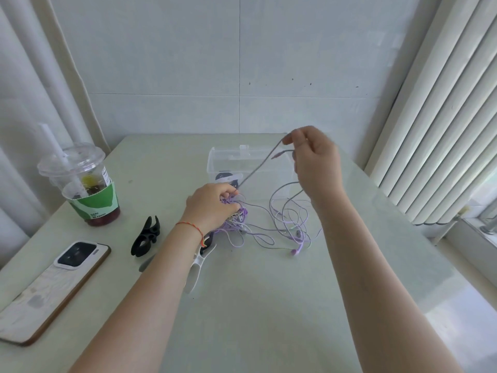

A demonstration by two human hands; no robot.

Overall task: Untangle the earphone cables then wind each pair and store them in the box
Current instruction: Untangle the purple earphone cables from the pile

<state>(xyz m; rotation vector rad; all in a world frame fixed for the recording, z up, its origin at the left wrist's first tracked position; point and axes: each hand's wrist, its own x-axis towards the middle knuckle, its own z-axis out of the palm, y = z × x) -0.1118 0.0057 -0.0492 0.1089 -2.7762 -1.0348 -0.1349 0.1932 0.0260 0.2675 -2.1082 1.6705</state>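
Head view: everything is placed relative to the clear plastic box [250, 168], which stands toward the far middle of the table [269, 305].
Box: it is seen upright and open-topped, with a dark label on its near wall; what lies inside cannot be told.
Tangle: a knot of purple and white earphone cables [238, 219] is found on the table just in front of the box, at its near left corner.
Loose loops: thin cable loops [290, 219] are spread over the table in front of the box and to the right of the knot; an earbud [295, 251] lies at their near edge.
Left hand [211, 204]: it is laid on the knot, fingers curled into the cables and gripping them.
Right hand [316, 162]: it is raised above the right end of the box; a cable end is pinched between thumb and fingertips, the remaining fingers loosely bent.
Taut cable [258, 168]: one strand is stretched from the raised hand down across the front of the box to the left hand.
Clips: a black clip [146, 236] and a white clip [197, 267] lie to the near left of the box.
Drink cup [86, 187]: set well to the left of the box.
Phone [51, 289]: lying face down, far to the near left of the box.
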